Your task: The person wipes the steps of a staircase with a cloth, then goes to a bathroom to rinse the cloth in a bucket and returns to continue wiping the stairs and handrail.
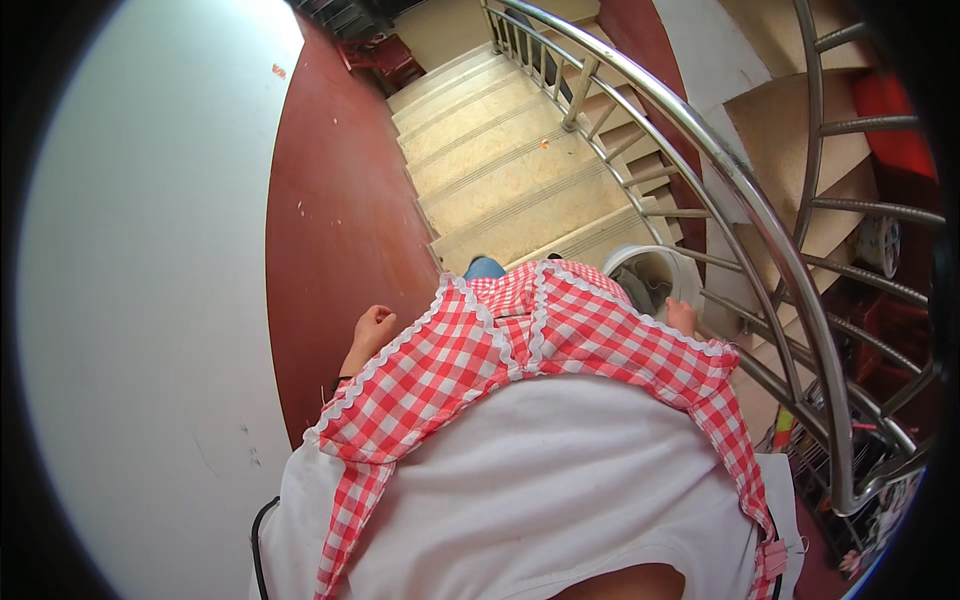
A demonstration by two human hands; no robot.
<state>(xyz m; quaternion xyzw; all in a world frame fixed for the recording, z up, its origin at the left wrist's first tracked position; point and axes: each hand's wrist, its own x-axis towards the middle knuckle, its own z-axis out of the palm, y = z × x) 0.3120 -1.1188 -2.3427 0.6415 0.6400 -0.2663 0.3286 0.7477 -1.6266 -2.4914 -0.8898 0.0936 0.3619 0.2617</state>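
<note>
At the rim of a white plastic bucket (688, 279) is my right hand (681, 316), its fingers curled there; the apron hides part of the hand, and whether it grips the rim or a handle cannot be told. Grey cloth (637, 281) lies inside the bucket. My left hand (377, 324) hangs by the red lower wall with its fingers loosely curled, touching nothing that shows. Between the hands spreads the red and white checked apron (510, 322) over my white shirt.
Pale stone stairs (495, 157) run ahead, with a small orange scrap (544, 143) on one step. A curved metal handrail (720, 150) bounds the right side, and a white and red wall (337, 187) the left. A dark red chair (394, 64) stands beyond the stairs.
</note>
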